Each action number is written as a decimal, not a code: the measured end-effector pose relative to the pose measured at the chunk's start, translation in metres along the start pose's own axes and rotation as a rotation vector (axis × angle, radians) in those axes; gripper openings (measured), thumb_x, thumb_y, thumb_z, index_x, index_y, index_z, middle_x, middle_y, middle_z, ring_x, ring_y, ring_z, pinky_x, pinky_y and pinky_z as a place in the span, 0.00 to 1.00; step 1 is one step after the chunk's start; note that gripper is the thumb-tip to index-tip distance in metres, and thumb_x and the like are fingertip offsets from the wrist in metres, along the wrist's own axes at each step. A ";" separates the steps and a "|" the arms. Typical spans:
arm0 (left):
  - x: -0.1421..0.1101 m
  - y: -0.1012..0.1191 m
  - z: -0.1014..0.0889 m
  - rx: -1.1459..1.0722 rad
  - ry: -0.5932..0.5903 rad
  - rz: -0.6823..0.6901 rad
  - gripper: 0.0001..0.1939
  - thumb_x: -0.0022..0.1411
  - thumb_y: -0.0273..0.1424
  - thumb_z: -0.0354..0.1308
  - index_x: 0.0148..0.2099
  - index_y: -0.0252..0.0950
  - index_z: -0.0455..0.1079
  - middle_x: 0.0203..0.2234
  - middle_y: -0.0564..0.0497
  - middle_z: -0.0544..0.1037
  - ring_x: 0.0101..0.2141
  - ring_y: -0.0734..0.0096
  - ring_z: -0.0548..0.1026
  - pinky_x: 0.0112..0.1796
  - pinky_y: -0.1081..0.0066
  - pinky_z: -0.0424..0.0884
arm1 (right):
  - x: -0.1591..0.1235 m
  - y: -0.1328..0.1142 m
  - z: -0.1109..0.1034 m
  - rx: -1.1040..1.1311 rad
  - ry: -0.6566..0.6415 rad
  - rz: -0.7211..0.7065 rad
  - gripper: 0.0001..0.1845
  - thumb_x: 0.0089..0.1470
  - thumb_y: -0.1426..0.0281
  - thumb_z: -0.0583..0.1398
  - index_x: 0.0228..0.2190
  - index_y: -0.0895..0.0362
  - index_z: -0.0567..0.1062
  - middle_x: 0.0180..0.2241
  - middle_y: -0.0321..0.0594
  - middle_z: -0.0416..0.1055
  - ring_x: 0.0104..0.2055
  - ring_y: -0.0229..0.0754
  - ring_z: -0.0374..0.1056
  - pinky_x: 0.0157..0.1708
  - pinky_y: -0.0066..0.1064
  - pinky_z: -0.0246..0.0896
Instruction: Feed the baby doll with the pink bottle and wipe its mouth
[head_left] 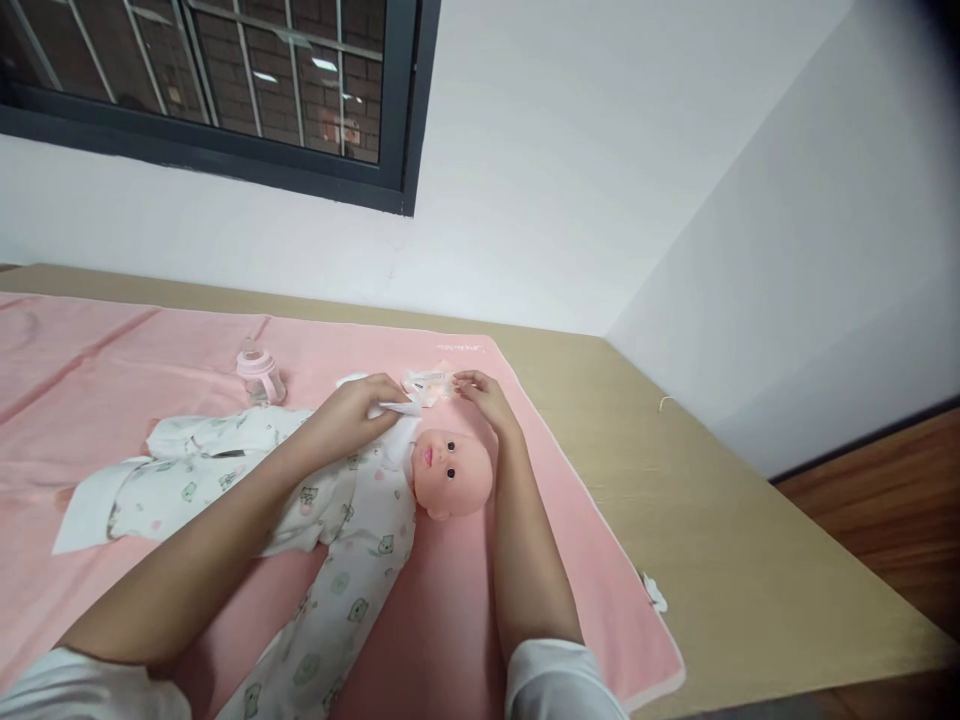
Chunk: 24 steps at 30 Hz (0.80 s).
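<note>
A baby doll point(452, 475) lies on its back on a pink blanket, head to the right, dressed in a white outfit with green animal prints. My left hand point(367, 402) is over the doll's upper body, its fingers closed on a thin white wipe point(405, 408) near the doll's neck. Just beyond the head lies a small soft packet point(427, 384), whitish with peach parts. My right hand point(487, 396) reaches past the top of the head, fingers extended and touching the packet's right edge. My left forearm hides part of the doll's body.
The pink blanket point(450, 630) covers much of a tan surface point(600, 450). A pink-topped baby bottle point(260, 375) stands beyond the doll's legs. A small white scrap point(655, 592) lies by the blanket's right edge. White walls and a dark-framed window point(409, 130) border the far side.
</note>
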<state>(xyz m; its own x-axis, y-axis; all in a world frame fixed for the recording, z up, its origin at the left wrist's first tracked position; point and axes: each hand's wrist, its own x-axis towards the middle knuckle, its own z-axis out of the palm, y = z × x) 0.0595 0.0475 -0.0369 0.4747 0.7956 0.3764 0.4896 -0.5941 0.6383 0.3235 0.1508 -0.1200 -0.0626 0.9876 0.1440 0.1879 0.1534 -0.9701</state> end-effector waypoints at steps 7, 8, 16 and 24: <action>-0.010 0.000 -0.034 0.147 0.152 -0.023 0.12 0.59 0.34 0.51 0.39 0.39 0.75 0.53 0.49 0.71 0.51 0.58 0.71 0.48 0.63 0.70 | -0.054 -0.114 0.032 -0.080 -0.278 -0.437 0.16 0.56 0.62 0.60 0.47 0.50 0.72 0.52 0.41 0.71 0.56 0.44 0.65 0.57 0.43 0.59; -0.013 0.000 -0.037 0.161 0.149 -0.022 0.12 0.59 0.34 0.50 0.39 0.39 0.75 0.54 0.49 0.70 0.51 0.58 0.71 0.47 0.62 0.70 | -0.063 -0.125 0.040 -0.107 -0.326 -0.487 0.19 0.57 0.62 0.59 0.51 0.49 0.70 0.54 0.41 0.69 0.58 0.44 0.64 0.58 0.44 0.57; -0.019 0.007 -0.042 0.196 0.104 -0.005 0.15 0.60 0.32 0.48 0.40 0.42 0.76 0.56 0.52 0.68 0.56 0.57 0.66 0.52 0.59 0.67 | -0.095 -0.150 0.068 -0.484 -0.322 -0.519 0.14 0.60 0.65 0.57 0.48 0.49 0.73 0.41 0.38 0.74 0.49 0.45 0.67 0.51 0.39 0.61; -0.015 0.003 -0.048 0.110 0.058 -0.048 0.17 0.63 0.40 0.52 0.48 0.40 0.75 0.53 0.49 0.74 0.53 0.58 0.70 0.51 0.64 0.68 | -0.073 -0.133 0.061 -0.346 -0.279 -0.394 0.09 0.55 0.62 0.59 0.30 0.54 0.74 0.33 0.37 0.75 0.38 0.41 0.71 0.42 0.34 0.64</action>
<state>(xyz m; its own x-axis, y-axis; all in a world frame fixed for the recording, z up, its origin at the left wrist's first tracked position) 0.0192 0.0396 -0.0083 0.4070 0.8269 0.3879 0.5894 -0.5622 0.5801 0.2432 0.0563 -0.0139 -0.4388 0.8152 0.3780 0.4038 0.5547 -0.7275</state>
